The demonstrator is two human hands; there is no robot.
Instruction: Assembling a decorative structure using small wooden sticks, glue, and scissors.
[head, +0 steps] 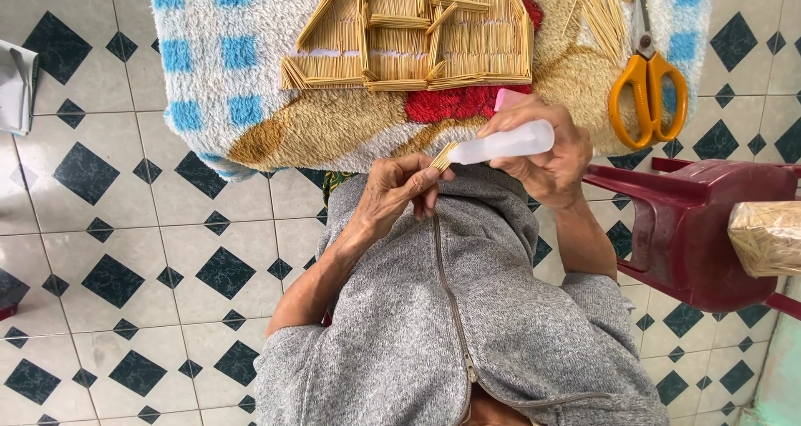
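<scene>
Diamond-patterned floor tiles lie under a fluffy checked towel. I see my left hand pinching a small bundle of sticks, fingers closed round it. My right hand is wrapped shut on a white squeeze bottle, nozzle touching the bundle. Beyond sit a stick house, orange scissors and a red stool.

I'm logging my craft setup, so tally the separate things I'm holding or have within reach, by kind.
Glue bottle, in right hand: 1
Small stick bundle, in left hand: 1
Stick house model: 1
Loose stick pile: 1
Orange scissors: 1
Towel: 1
Red stool: 1
Bagged sticks: 1
Total: 8
</scene>
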